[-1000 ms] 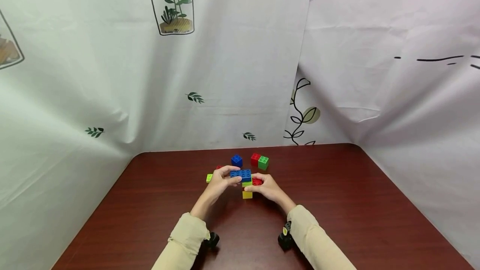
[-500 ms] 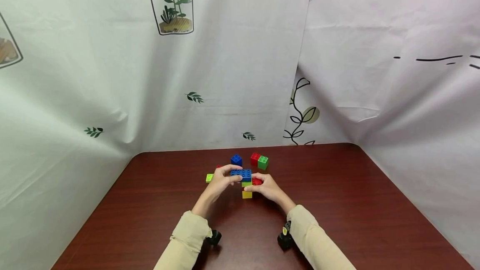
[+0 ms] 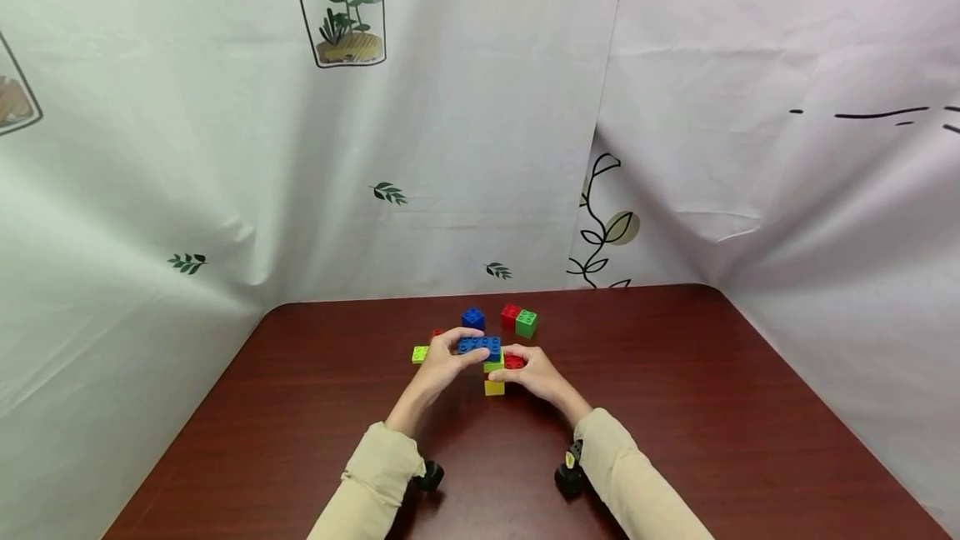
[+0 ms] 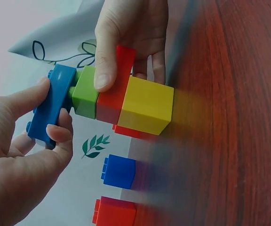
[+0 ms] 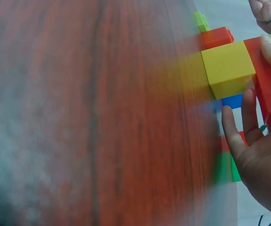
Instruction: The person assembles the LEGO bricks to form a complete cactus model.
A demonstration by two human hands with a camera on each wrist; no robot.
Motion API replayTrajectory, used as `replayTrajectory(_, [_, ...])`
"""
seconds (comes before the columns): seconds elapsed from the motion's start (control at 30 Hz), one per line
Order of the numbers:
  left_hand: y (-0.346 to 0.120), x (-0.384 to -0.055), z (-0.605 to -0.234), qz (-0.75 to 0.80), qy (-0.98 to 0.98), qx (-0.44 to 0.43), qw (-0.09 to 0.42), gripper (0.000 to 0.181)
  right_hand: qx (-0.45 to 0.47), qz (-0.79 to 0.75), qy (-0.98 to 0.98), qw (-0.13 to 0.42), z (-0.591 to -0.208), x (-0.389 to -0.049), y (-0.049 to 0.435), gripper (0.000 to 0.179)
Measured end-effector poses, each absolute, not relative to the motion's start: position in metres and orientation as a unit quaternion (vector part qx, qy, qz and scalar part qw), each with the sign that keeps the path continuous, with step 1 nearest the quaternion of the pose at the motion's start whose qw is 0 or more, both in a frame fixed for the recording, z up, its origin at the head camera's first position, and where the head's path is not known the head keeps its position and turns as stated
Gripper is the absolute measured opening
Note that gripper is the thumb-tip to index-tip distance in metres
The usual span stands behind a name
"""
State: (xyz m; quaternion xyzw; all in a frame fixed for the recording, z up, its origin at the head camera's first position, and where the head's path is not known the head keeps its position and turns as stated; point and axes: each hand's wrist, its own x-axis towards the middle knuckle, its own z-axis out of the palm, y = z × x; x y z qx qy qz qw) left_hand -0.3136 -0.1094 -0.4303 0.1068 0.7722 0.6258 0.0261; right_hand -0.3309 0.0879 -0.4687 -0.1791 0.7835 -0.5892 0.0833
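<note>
My left hand (image 3: 437, 367) pinches a long blue building brick (image 4: 53, 104) between thumb and fingers, its studs facing up. Directly beneath is a small stack: a lime green brick (image 4: 84, 96) on a longer red brick (image 4: 109, 107), which sits on a yellow brick (image 4: 149, 106) at the bottom. Green studs show in a narrow gap under the blue brick's right end. From the right side, my right hand (image 3: 540, 375) grips the stack, its thumb across the green and red bricks. The red brick sticks out toward that palm.
Loose bricks lie farther back on the dark red-brown table (image 3: 675, 423): a blue one (image 3: 472, 319), a red one (image 3: 511, 317) beside a green one (image 3: 527, 323). Left of the stack are a lime brick (image 3: 420, 354) and a partly hidden red one. A printed curtain (image 3: 465, 148) hangs behind.
The blue brick has shifted slightly left over the stack, along with my left fingers. My right hand and the stack keep their place.
</note>
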Motion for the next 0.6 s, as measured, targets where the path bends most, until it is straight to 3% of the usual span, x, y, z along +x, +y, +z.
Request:
replayTrajectory(0.33, [-0.106,-0.312,-0.430,0.619,0.778,0.106,0.016,0.041,-0.193,-0.591,0.778,0.093,-0.442,-0.313,0.088,0.041])
replayTrajectory(0.6, [-0.104,-0.311,-0.429,0.619,0.778,0.105,0.009,0.035,-0.189,-0.598,0.773,0.089,-0.466,-0.329,0.088,0.043])
